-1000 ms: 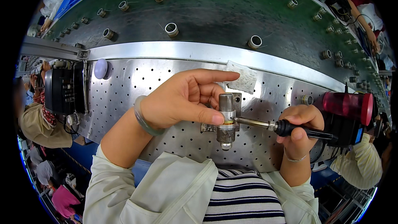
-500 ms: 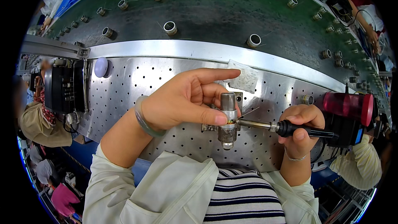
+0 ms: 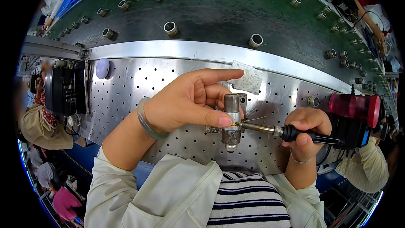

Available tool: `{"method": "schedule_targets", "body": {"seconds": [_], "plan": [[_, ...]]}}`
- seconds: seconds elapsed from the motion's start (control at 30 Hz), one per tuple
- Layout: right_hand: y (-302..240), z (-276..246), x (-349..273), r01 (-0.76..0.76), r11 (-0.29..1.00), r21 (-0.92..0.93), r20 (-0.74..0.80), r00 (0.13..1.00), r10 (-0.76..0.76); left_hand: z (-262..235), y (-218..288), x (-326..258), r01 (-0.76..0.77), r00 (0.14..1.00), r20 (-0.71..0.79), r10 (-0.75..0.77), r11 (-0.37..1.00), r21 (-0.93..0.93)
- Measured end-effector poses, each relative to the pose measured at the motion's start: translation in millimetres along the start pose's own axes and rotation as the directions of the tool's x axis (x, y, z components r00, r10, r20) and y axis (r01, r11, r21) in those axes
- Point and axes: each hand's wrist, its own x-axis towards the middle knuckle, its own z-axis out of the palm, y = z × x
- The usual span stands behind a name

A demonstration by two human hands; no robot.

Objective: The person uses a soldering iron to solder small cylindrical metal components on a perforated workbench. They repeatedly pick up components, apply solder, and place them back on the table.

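My right hand (image 3: 307, 128) grips the black handle of a soldering iron (image 3: 263, 127), which points left. Its tip meets the middle of a small metal cylinder assembly (image 3: 231, 106), where a narrow yellowish band shows. My left hand (image 3: 192, 99) is closed on that assembly, thumb pressed at its near left side and index finger stretched out above. The other left fingers curl behind and are partly hidden. A thin wire (image 3: 255, 111) sticks out to the right from the joint. Under the assembly sits a metal block (image 3: 242, 101), mostly covered.
A perforated metal bench (image 3: 177, 156) spans the work area. Beyond its rail, a green conveyor belt (image 3: 211, 17) carries several metal rings with wires. A lilac round object (image 3: 102, 68) stands left, a black device (image 3: 63, 86) farther left. At right are a metal ring (image 3: 313, 101) and a red cylinder (image 3: 354, 109).
The rings on the belt have shifted slightly to the left. My right hand and the soldering iron have moved only a little; my left hand stays in place.
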Motion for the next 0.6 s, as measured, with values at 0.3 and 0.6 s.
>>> {"method": "schedule_targets", "body": {"seconds": [0.3,0.6], "plan": [[-1,1,1,0.041,0.999,-0.004,0.032,0.999,-0.041,9,2,-3,-0.018,0.998,-0.062,0.021,0.999,0.049],[-3,0,0,-0.012,1.000,0.026,-0.035,0.999,0.013,13,-1,-3,-0.028,0.996,-0.080,0.029,0.999,0.020]]}}
